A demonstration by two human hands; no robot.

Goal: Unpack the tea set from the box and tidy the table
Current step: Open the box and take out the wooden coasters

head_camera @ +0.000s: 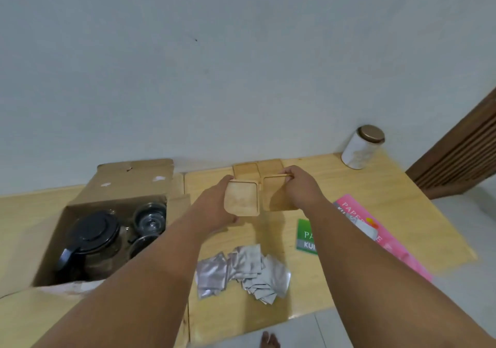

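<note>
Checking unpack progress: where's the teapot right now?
Head view, left side: the black-lidded teapot sits inside the open cardboard box, beside glass cups.

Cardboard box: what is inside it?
A black-lidded teapot and at least two glass cups. The left forearm covers the box's near right corner; anything there is hidden.

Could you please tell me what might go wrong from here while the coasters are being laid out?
1. The left hand holds a coaster only by its edges, tilted above the table. It may slip onto the second coaster, which the right hand grips.
2. The foil sachets lie loosely piled between the forearms, near the table's front edge. An arm drawing back could sweep some off.
</note>
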